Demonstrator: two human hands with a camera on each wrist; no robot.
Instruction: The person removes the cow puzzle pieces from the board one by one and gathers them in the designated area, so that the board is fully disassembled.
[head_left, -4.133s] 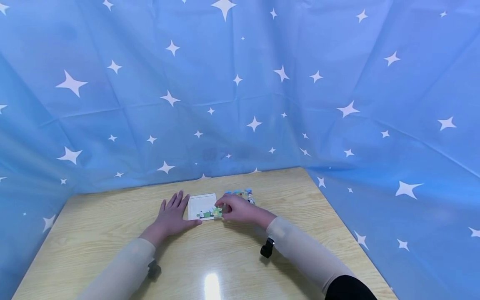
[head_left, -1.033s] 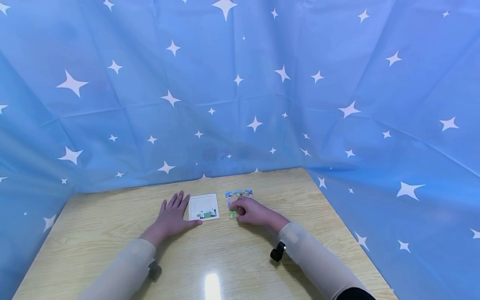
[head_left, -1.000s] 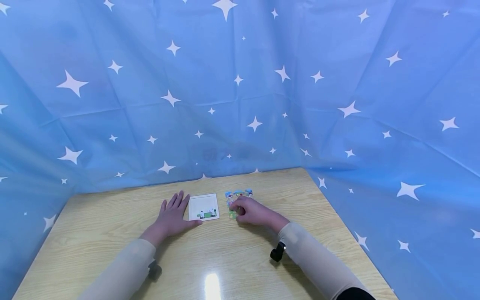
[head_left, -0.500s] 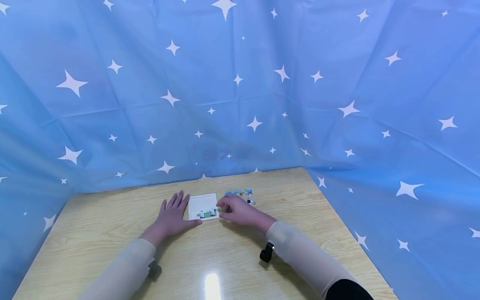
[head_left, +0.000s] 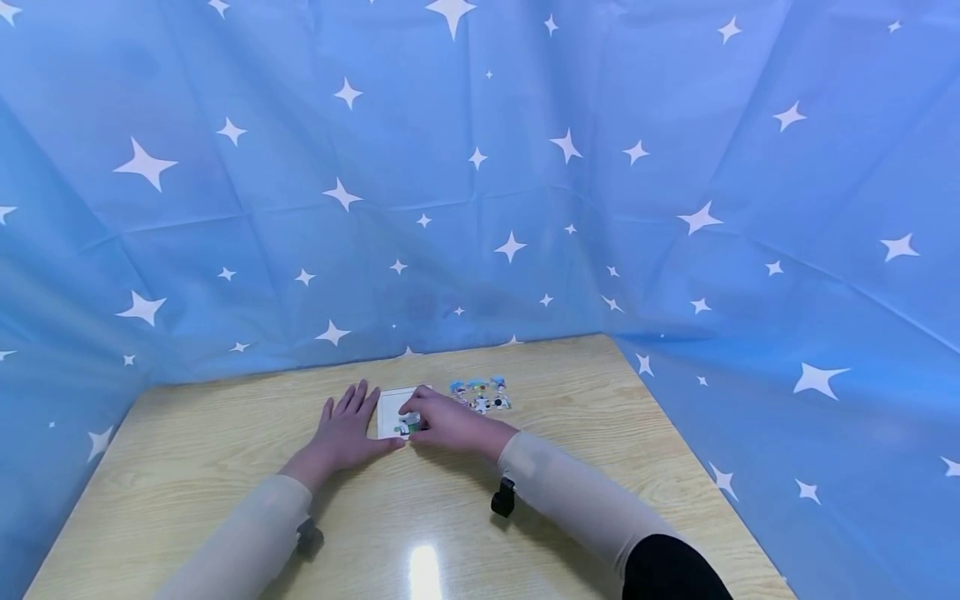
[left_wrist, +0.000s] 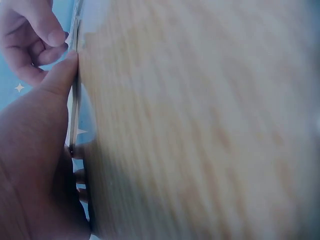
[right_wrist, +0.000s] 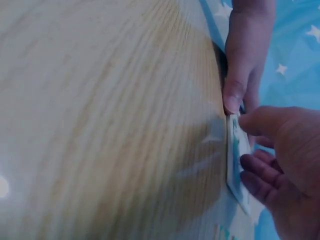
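Note:
In the head view my left hand [head_left: 347,429] lies with fingers spread at the left of a small white puzzle tray [head_left: 388,402]. Its thumb rests at the tray's lower left corner. Over the lower part of the tray, my right hand [head_left: 450,421] bends its thumb and index finger toward each other at a small jigsaw piece [head_left: 409,419]. Printed green and white shapes [head_left: 398,430] show beside the fingertips. The right wrist view catches the tray [right_wrist: 231,167] edge-on, with the right thumb and curled fingers [right_wrist: 257,172] around the piece, which they mostly hide.
Several loose jigsaw pieces [head_left: 482,404] lie in two rows to the right of the tray, close to the right forearm. The wooden table [head_left: 390,517] ends at a blue star-patterned curtain [head_left: 420,208] behind and at both sides.
My right hand moves left, from the loose pieces to over the tray. The green piece nearest me in the loose group no longer lies there. My left hand stays at the tray's side.

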